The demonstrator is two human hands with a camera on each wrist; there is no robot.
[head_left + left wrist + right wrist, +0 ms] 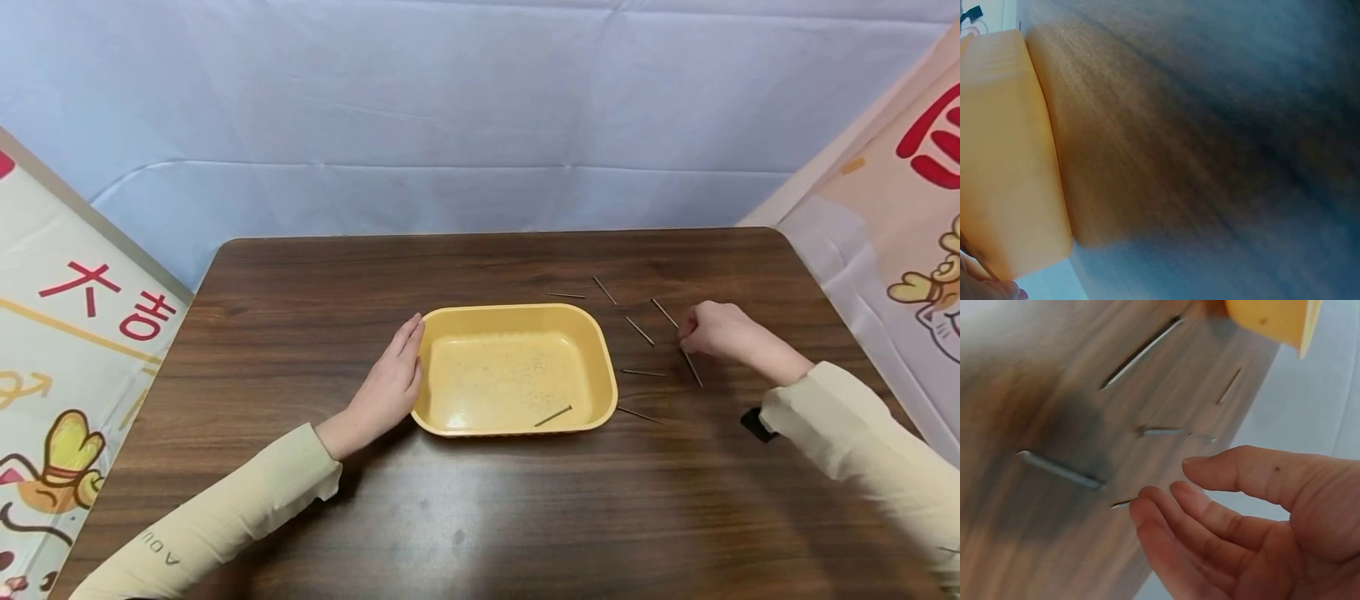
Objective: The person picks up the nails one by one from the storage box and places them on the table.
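A yellow plastic basin [517,371] stands mid-table with one nail [552,416] lying inside near its front wall. My left hand [386,379] rests with straight fingers against the basin's left side; the left wrist view shows the basin's outer wall [1010,150] close up. To the right of the basin, my right hand [716,333] is low over scattered nails. In the right wrist view its thumb and fingers [1210,531] are apart with nothing between them. One nail [1121,504] is partly hidden behind a fingertip, another nail [1060,469] lies nearby.
More loose nails, such as one nail [640,331] and another nail [604,290], lie right of and behind the basin on the brown wooden table [450,517]. A pale cloth [480,125] hangs behind the table, with printed banners [900,217] at both sides.
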